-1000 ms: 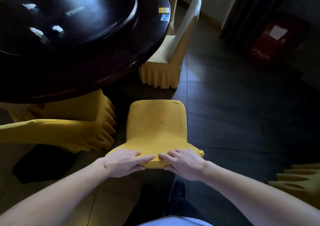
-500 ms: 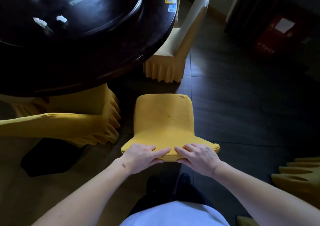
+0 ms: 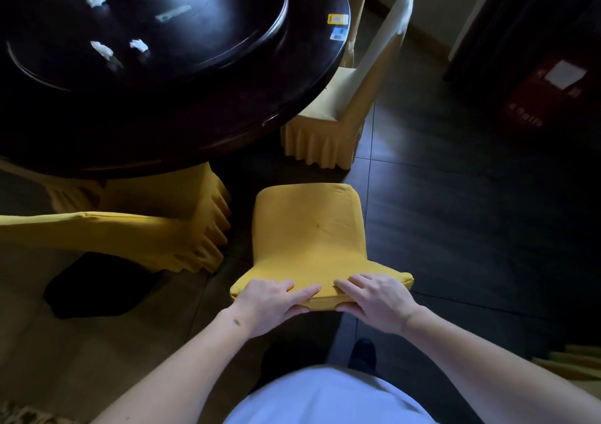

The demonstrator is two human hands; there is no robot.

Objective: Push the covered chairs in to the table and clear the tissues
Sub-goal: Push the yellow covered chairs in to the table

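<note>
Head view, and both hands are on the chair back: the left hand point(image 3: 271, 303) and the right hand point(image 3: 374, 301) each grip the top edge of the yellow covered chair point(image 3: 309, 235), fingers over the front, thumbs tucked behind. That chair stands on the dark floor just off the edge of the round counter point(image 3: 182, 124), its seat not yet under the rim, so by my read this push is only partly made. To the left a second covered chair point(image 3: 156, 225) already sits tucked under the counter; a paler covered chair point(image 3: 341, 111) at the far side looks close in too. Another yellow skirt point(image 3: 579, 362) peeks in at the right edge, well apart from the counter. The tissues point(image 3: 104, 49) lie untouched on the turntable, so clearing is all to come.

Against half a second ago: the grip looks the same, the chair sits slightly nearer the counter, and the person's pale shirt fills more of the bottom.
</note>
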